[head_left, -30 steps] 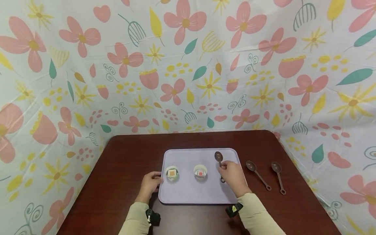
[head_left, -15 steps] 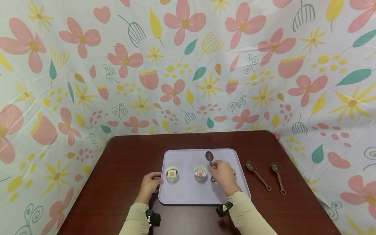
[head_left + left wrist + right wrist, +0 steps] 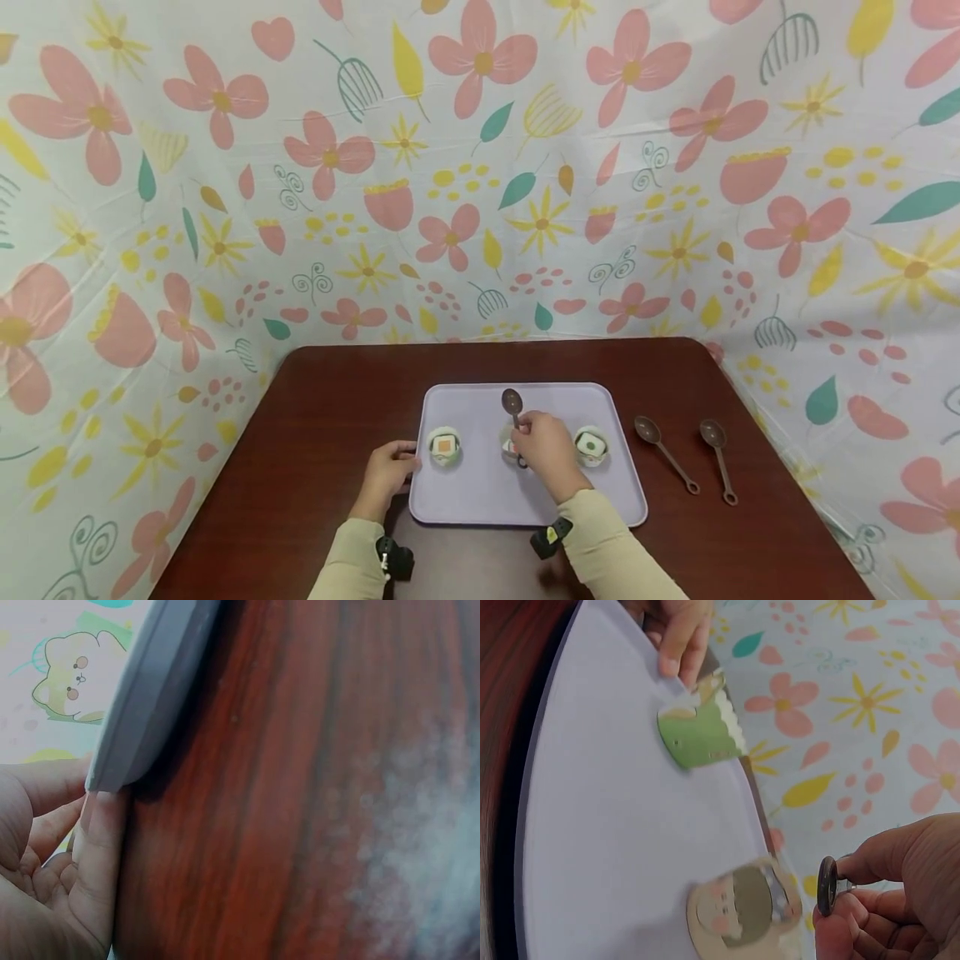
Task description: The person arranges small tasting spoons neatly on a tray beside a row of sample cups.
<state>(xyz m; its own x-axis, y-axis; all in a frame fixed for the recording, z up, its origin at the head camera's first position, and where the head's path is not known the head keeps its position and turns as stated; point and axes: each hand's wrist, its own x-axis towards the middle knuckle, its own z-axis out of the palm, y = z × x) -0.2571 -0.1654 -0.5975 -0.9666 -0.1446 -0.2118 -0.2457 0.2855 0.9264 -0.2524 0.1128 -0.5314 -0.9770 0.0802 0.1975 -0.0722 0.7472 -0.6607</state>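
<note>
My right hand (image 3: 549,450) pinches the handle of a brown spoon (image 3: 512,402) above the middle paper cup (image 3: 509,444), partly covering that cup. The right wrist view shows the spoon's ring end (image 3: 827,886) between thumb and fingers, beside a cup with a printed face (image 3: 731,909). The left cup (image 3: 445,447) holds a white piece with an orange square; the right cup (image 3: 591,447) holds one with a green mark. My left hand (image 3: 387,477) grips the left edge of the lilac tray (image 3: 465,505), thumb and fingers at its rim (image 3: 139,712).
Two more brown spoons, one nearer (image 3: 666,454) and one farther right (image 3: 720,461), lie on the dark red table (image 3: 322,417) right of the tray. A flower-patterned cloth (image 3: 480,183) hangs behind the table.
My right hand has moved left with the spoon, from over the right cup to the middle one, and the right cup has come into view. The left hand keeps its place at the tray.
</note>
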